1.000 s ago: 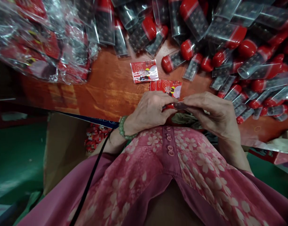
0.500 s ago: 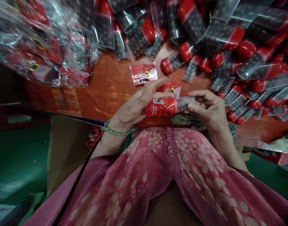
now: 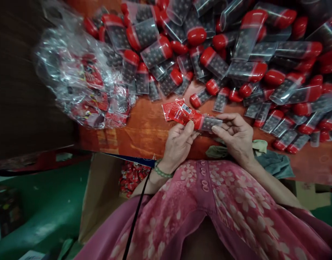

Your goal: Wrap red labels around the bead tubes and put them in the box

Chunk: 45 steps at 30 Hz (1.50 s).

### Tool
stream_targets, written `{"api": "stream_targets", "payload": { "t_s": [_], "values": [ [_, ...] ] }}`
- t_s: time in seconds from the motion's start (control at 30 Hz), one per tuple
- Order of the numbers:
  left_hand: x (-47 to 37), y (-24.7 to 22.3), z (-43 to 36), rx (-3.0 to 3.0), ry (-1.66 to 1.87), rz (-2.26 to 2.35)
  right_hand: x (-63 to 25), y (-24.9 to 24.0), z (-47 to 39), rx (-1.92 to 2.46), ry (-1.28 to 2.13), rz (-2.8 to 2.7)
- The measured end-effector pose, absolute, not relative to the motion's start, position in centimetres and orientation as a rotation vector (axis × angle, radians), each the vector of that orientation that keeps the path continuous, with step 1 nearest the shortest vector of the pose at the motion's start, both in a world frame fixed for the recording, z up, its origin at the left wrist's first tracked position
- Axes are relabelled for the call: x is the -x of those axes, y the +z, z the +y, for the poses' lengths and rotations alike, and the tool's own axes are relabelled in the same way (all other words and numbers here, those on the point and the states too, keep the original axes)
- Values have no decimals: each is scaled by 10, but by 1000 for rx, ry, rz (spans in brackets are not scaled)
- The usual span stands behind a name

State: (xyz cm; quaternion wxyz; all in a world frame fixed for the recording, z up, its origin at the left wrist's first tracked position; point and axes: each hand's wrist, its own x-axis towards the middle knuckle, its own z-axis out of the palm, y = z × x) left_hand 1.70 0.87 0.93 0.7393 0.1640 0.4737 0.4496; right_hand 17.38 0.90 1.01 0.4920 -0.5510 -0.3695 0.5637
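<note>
On my feed, the tube (image 3: 211,123) sits near the middle of the frame, held level just above the table (image 3: 148,117). It is clear, smooth plastic filled with small dark round beads, and a glossy red printed wrapper (image 3: 185,112) with a barcode covers its left part. My left hand (image 3: 178,142) has its thumb and fingers closed on the wrapper's lower edge. The fingers of my right hand (image 3: 237,139) pinch the clear right end, thumb below. A flat red printed piece (image 3: 169,109) shows behind the wrapper's left end.

Across the top and right I see a heap of bead-filled tubes (image 3: 214,64) with rounded, shiny red ends. At upper left lies a crinkled, transparent plastic bag (image 3: 57,68) with red packets inside. The tabletop is orange-brown, with a slight sheen. Soft, rumpled grey-green cloth (image 3: 275,163) lies at the right, near the table's front edge. Below left, a brown cardboard box (image 3: 96,191) stands open beside small glossy red packets (image 3: 132,177). Round green beads form the bracelet (image 3: 163,174) on my left wrist.
</note>
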Motion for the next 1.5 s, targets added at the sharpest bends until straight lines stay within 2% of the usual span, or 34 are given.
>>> {"api": "stream_targets", "payload": {
  "t_s": [0.43, 0.63, 0.87, 1.1, 1.33, 1.5],
  "values": [
    [-41, -3, 21, -323, 1145, 1042, -152, -2, 10, 1329, 1370, -592],
    [-37, -4, 23, -363, 1097, 1025, -151, -1, 10, 1348, 1305, -646],
    [-44, -10, 18, -382, 1253, 1091, -138, -8, 10, 1325, 1220, -720],
    [-28, -6, 26, -393, 1229, 903, -146, -4, 12, 1281, 1248, -801],
    [-35, -3, 30, -365, 1240, 906, -136, -5, 12, 1236, 1013, -990],
    [-44, -7, 25, -441, 1171, 894, -134, -7, 13, 1228, 1018, -965]
  ]
}}
